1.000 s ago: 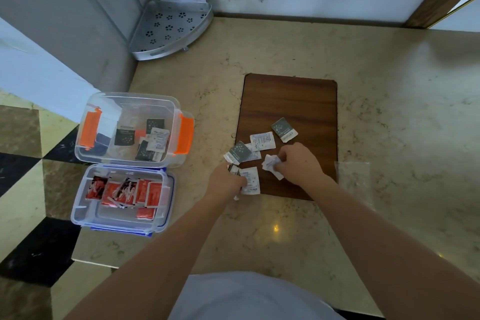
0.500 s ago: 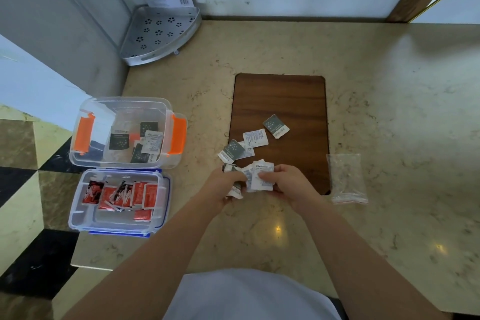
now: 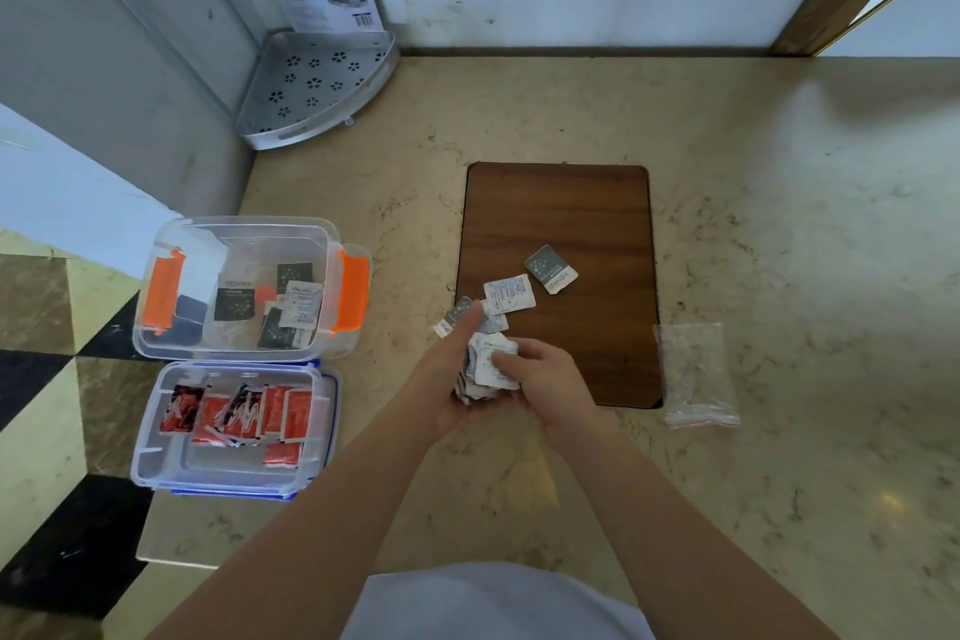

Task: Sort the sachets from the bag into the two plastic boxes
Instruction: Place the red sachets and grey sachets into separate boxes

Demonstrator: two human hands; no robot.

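Desk [image 3: 779, 224] carries a wooden board [image 3: 561, 224]. Left of the board, two plastic boxes [image 3: 244, 234] hold sorted sachets. Beside the board's right edge lies the bag [image 3: 696, 374]. Left hand [image 3: 441, 379] and right hand [image 3: 545, 374] clasp white sachets [image 3: 485, 364]; print unreadable.

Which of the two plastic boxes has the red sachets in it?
The nearer box with blue clips; the farther box with orange clips holds dark and white sachets instead.
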